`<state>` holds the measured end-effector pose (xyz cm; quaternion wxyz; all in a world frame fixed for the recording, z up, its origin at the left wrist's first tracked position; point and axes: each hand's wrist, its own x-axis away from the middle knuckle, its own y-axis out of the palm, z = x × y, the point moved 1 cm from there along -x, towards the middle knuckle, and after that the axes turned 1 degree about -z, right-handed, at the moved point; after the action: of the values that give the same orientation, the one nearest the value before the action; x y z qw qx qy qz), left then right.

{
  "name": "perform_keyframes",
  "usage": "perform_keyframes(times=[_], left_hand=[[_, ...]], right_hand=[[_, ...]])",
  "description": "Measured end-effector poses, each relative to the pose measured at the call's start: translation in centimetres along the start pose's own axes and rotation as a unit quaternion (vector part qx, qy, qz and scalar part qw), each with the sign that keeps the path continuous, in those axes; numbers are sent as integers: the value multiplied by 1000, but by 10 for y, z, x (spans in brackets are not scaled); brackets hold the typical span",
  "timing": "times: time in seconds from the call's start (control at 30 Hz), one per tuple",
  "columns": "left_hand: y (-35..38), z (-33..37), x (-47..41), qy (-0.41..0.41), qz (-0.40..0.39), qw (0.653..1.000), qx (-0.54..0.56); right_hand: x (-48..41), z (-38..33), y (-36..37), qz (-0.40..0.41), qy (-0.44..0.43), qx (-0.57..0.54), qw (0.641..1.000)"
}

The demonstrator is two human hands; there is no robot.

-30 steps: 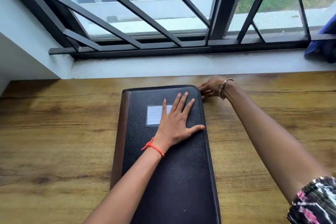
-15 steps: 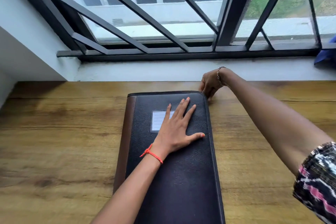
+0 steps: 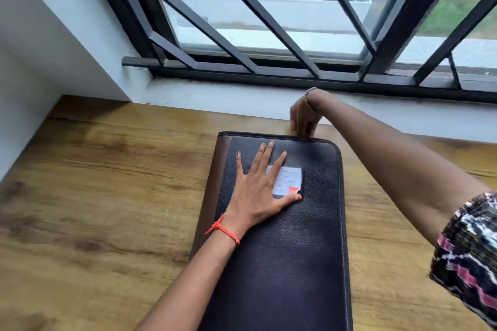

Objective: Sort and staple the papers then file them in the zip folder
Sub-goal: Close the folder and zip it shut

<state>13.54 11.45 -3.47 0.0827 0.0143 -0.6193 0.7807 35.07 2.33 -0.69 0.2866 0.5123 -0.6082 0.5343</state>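
Observation:
A black zip folder (image 3: 295, 250) with a brown spine lies closed on the wooden table (image 3: 94, 196), its long side running away from me. My left hand (image 3: 258, 191) lies flat on its cover with fingers spread, partly over a white label (image 3: 287, 181). My right hand (image 3: 302, 118) reaches over the folder's far edge, near the middle of that edge, with fingertips pinched at the zip line. The zip pull itself is hidden by the fingers. No papers or stapler are in view.
A white window sill (image 3: 242, 99) and a black barred window (image 3: 269, 35) run along the table's far side. A white wall (image 3: 40, 48) stands at the left. Bare wooden table lies on both sides of the folder.
My right hand has moved from the folder's far right corner leftward along the far edge, fingers still pinched at the zip. The left hand has shifted slightly left on the cover.

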Motion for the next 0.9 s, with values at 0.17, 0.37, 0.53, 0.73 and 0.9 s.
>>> perform_keyframes(times=[0.17, 0.37, 0.53, 0.73, 0.9], left_hand=[[-2, -11, 3, -19, 7, 1000, -4], [-4, -25, 6, -37, 10, 999, -12], [-1, -31, 8, -41, 16, 999, -10], [3, -32, 8, -32, 41, 999, -12], [6, -33, 8, -30, 41, 999, -18]], right_hand=[[-10, -29, -1, 11, -20, 53, 998], [-14, -56, -2, 24, -59, 58, 996], [-24, -86, -1, 33, -76, 75, 994], [-32, -112, 4, 27, -83, 101, 991], [-37, -121, 6, 44, -110, 71, 990]])
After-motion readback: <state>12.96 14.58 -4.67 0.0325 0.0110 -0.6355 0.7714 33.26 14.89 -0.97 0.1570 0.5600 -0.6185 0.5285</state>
